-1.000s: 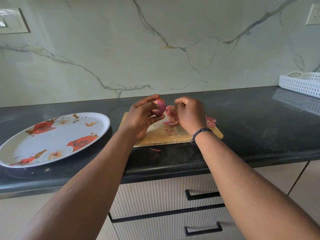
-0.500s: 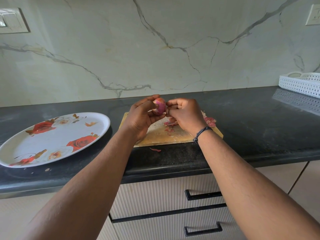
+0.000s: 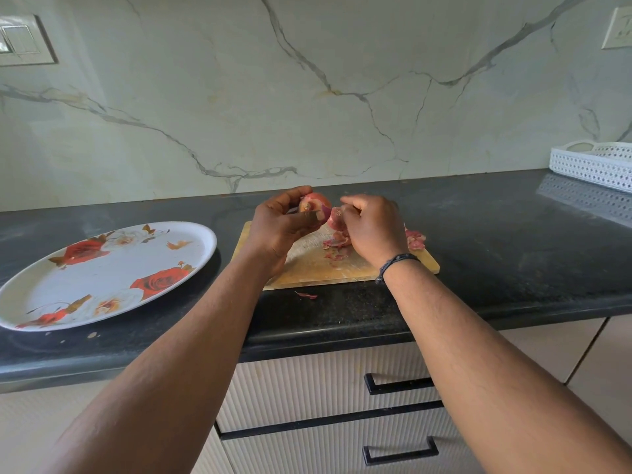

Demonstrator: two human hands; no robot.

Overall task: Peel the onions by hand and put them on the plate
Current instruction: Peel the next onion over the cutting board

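Two hands meet above the wooden cutting board [image 3: 318, 265] in the head view, at the middle of the frame. The left hand [image 3: 278, 225] grips a red onion [image 3: 316, 203] — fingers [image 3: 290, 196] curled over its top, thumb pressed against its front — and holds it raised off the board. At the onion's three o'clock the right hand [image 3: 371, 227] is curled, its fingertips pinching a strip of pink skin [image 3: 337, 215] that hangs just beside the onion; a dark cord bracelet [image 3: 396, 263] circles that wrist. Loose peels [image 3: 337, 242] lie on the board under the right hand, more [image 3: 415, 239] at its three o'clock, and one scrap [image 3: 306, 295] sits on the black table [image 3: 513, 261] at the board's six o'clock. The flowered plate [image 3: 102, 275] rests on the table at nine o'clock from the board, holding no onion. At two o'clock, near the marble wall, stands a white perforated basket [image 3: 591, 164].
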